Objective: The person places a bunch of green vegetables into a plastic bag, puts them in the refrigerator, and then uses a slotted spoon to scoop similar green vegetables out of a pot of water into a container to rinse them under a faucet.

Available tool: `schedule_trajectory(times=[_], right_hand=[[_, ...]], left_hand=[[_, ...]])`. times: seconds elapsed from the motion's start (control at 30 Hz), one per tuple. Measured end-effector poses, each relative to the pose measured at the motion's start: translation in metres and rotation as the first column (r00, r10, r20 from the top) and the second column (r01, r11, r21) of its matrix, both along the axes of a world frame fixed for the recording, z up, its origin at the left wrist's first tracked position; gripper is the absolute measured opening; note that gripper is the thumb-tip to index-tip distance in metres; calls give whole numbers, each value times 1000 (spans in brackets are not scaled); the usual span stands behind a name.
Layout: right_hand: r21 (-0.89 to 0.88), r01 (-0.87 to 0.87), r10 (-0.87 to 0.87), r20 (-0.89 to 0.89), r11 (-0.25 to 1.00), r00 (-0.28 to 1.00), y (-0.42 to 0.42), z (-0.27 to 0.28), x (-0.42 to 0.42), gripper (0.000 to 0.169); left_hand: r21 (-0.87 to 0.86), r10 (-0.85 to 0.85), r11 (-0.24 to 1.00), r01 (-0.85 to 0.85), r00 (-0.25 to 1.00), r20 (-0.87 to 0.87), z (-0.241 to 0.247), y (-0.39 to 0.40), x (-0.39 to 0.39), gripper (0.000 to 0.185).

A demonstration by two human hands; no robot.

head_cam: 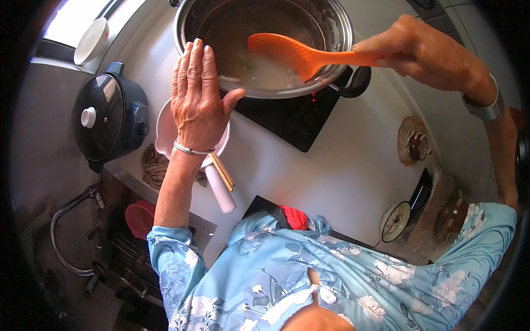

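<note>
My right hand [414, 53] grips the handle of an orange slotted spoon [285, 51], its head low over or partly in cloudy liquid inside a large metal pot [269, 93]. The pot stands on a black induction cooktop [290, 120] with red lights showing. My left hand [203, 99] is flat, palm down, with the fingers together and the thumb apart, at the pot's near left rim; whether it touches the rim I cannot tell. It holds nothing. Below it, partly hidden, is a pink saucepan [165, 128] with a pale handle, and wooden chopsticks [221, 171] lie across it.
A dark electric cooker [99, 120] with a glass lid stands left, below a white bowl [92, 41] on the sill. A crumpled cloth [153, 167] lies beside the saucepan. The sink holds a red basin [140, 218] near a curved faucet [56, 236]. An enamel dish [395, 222] sits at right.
</note>
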State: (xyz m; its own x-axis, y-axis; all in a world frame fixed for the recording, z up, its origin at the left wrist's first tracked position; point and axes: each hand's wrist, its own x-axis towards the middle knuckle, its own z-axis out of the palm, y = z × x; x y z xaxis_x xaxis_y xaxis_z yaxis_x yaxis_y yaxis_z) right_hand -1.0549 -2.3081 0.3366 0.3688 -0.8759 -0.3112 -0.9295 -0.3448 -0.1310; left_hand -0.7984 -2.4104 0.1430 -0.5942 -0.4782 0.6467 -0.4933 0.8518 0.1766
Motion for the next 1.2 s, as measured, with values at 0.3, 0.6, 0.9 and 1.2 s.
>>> schedule_trajectory(times=[0.3,0.6,0.9,1.2], right_hand=[[141,401,-424,228,905,877,-8,-29,1,28],[-411,-314,-41,-659,856,751,-4,-51,-32,40],[-94,267,-256,113,959,960,-18,-33,-1,30],[367,381,-523,475,849,708,-17,-73,-27,33]], left_hand=[[57,-19,998,25,994,-109,-1,3,0,73],[112,-31,993,48,989,-146,1,5,2,75],[115,-42,992,60,987,-152,-2,3,4,75],[82,-55,994,74,977,-205,-5,3,0,76]])
